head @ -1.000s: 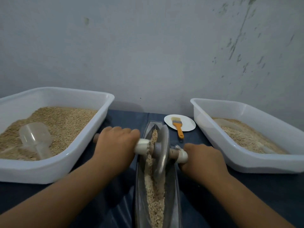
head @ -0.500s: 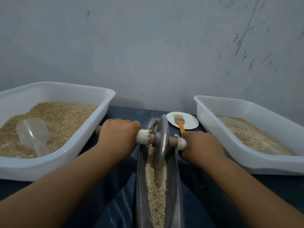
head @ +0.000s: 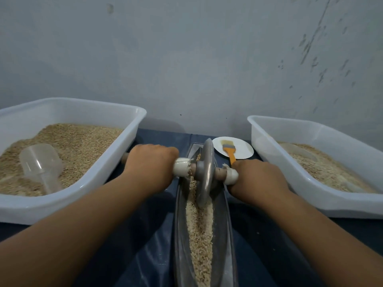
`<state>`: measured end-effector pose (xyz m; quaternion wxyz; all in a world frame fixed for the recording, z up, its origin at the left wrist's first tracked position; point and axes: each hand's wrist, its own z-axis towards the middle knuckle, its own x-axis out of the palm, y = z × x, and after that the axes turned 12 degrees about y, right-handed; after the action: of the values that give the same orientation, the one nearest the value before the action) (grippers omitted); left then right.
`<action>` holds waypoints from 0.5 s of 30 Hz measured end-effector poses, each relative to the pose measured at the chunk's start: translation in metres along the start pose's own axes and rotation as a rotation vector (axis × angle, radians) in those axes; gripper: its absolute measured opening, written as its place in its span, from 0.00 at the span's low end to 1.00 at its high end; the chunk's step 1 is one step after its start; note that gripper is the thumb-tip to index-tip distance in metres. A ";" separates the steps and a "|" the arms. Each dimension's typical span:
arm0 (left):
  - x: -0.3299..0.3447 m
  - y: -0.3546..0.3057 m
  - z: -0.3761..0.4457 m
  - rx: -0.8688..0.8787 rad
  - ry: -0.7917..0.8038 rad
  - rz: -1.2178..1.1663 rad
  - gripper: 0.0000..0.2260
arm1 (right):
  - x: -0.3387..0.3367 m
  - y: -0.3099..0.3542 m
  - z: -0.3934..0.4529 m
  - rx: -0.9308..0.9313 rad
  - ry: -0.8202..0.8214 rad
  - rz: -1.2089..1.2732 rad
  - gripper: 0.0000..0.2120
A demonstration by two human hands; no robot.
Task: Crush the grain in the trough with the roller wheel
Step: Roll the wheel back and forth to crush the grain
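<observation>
Metal roller wheel farther up trough | left hand, right hand still grip axle

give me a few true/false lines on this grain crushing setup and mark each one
1. Both hands grip the roller axle: left hand, right hand. True.
2. The wheel lies flat on the table. False: it stands on edge in the trough.
3. A clear scoop lies in the left tub. True.
4. The brush lies in the right tub. False: it rests on a small white plate.
5. The trough holds grain. True.
</observation>
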<state>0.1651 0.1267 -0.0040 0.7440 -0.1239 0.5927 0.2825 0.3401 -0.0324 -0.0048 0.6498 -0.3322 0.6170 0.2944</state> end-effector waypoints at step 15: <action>0.019 -0.001 -0.024 -0.001 -0.120 -0.023 0.14 | 0.011 0.002 -0.011 -0.021 -0.183 -0.142 0.11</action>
<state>0.1493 0.1184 -0.0286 0.7814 -0.1141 0.5453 0.2812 0.3327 -0.0399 -0.0166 0.7191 -0.3535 0.5271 0.2831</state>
